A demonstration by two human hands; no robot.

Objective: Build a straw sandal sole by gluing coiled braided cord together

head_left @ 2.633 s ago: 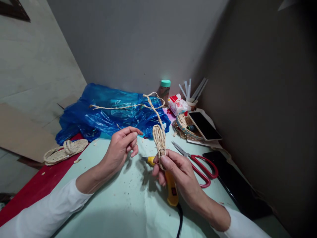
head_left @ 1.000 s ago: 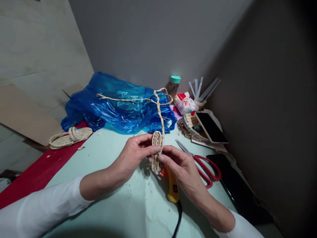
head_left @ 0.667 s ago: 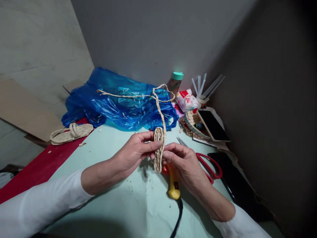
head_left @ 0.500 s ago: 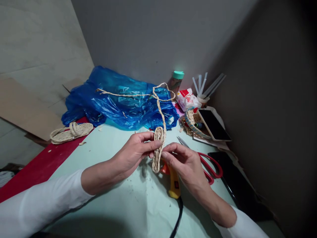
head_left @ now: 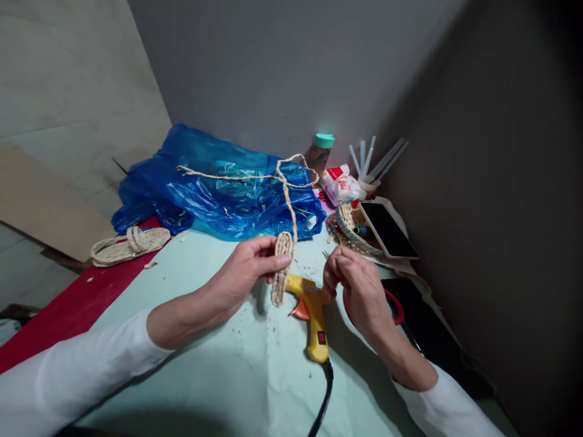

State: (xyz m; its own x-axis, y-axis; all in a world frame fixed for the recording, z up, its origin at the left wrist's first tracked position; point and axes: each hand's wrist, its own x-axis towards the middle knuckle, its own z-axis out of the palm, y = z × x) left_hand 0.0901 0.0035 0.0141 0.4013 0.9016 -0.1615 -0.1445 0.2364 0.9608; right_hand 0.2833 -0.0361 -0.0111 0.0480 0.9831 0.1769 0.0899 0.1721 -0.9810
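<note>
R hand [head_left: 356, 282] has pulled away from the braided coil [head_left: 282, 273] since the prev. frame, shifting over the red-handled scissors [head_left: 395, 306] and baring more of the yellow glue gun [head_left: 316, 318]. L hand [head_left: 250, 261] pinches the coil btwn thumb and fingers, holding it near upright above the mint-green tabletop [head_left: 241, 358], its lower part hiding the gun's nozzle end. R hand's fingers are curled in; can't tell if they grip anything. Braided cord [head_left: 288, 203] runs from the coil up over a blue plastic bag [head_left: 214, 200], looping w/ its loose end at left. Second coil [head_left: 148, 241], bound round its middle, lies far left on a red surface [head_left: 68, 309]. At right: basket [head_left: 348, 227] w/ tablet [head_left: 389, 227] resting on it.
</note>
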